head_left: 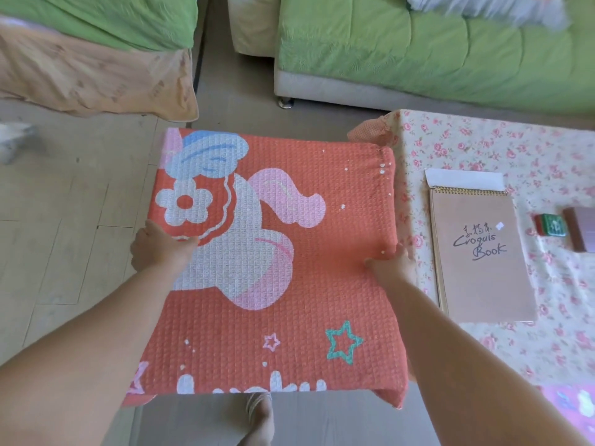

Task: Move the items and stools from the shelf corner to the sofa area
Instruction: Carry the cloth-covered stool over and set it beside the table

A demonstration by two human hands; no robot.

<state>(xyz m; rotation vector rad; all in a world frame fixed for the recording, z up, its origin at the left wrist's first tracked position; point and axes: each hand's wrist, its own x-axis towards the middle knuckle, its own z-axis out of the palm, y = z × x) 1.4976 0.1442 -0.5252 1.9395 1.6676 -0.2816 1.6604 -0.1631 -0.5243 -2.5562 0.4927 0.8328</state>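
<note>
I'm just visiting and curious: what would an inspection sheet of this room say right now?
surface: floral-cloth table, right of the stool; pale tiled floor.
job's things: orange stool with cartoon print, legs hidden.
clutter: sketchbook, green box and brown box on the table.
grips: left hand and right hand each hold a side edge of the stool.
cables: nothing seen.
surroundings: green sofa beyond; peach-draped seat at left.
</note>
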